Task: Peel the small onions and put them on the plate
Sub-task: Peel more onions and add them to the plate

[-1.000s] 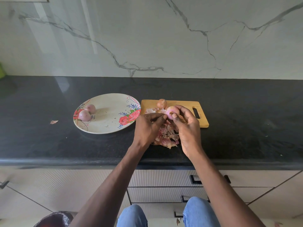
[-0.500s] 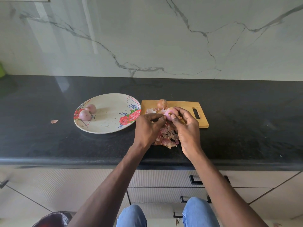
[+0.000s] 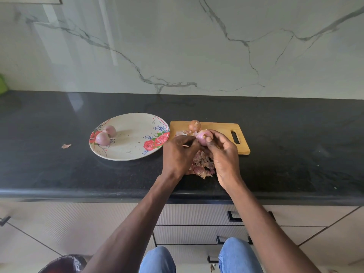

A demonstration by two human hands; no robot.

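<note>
Worktop (image 3: 59,170), black stone, runs the width of your view under a veined marble wall (image 3: 177,46). Plate (image 3: 128,150), flowered, lies left of centre on it, touching or just beside the left end of the wooden cutting board (image 3: 242,146). Your left hand (image 3: 178,154) hovers over the board's near-left corner, fingers curled in toward the onion; a thin pale strip shows at its fingertips, but you cannot tell whether they pinch it. Your right hand (image 3: 223,152) grips the half-peeled onion (image 3: 202,137) above the board, thumb and fingers curled round it. Heap of peels (image 3: 201,164) lies between your wrists, spilling off the board's near edge onto the worktop. Two peeled onions (image 3: 102,138) sit touching each other on the plate's left side. One unpeeled onion (image 3: 195,125) rests at the board's far edge, just behind the held one. Single peel scrap (image 3: 66,146) lies on the worktop, left of the plate.
</note>
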